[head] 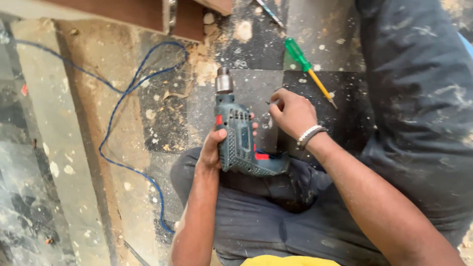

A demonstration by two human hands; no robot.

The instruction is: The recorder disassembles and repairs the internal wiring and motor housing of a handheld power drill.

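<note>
cable: a thin blue cable (116, 106) runs in loops over the dusty floor (64, 148) on my far left, and it goes down toward my knee. it is soft and limp, so it can catch on things when the tool moves.
left hand: my left hand (212, 148) is clamped around the body of the drill, thumb on the near side, the other fingers (254, 125) wrapped behind, only the tips show.
drill: the drill (241, 140) lies over my lap, chuck pointing away from me to the floor, handle to the right on my thigh. it is dark teal plastic with ribbed grip, red marks, and a bare metal chuck (224, 81) with nothing in it that i can see.
handling: i judge it rather heavy and stiff, heavy at the front. the ribbed body or the handle is the good place to hold, not the smooth chuck, which may slip and turn.
right hand: my right hand (291, 113) is just beside the drill, right of the chuck. the fingers are pinched together on something small and dark, maybe a bit; too small to tell.
wrist: bead bracelets (310, 136) sit on it.
screwdriver: a green handle screwdriver (309, 71) with yellow shaft lies on the floor past my right hand, apart from it.
</note>
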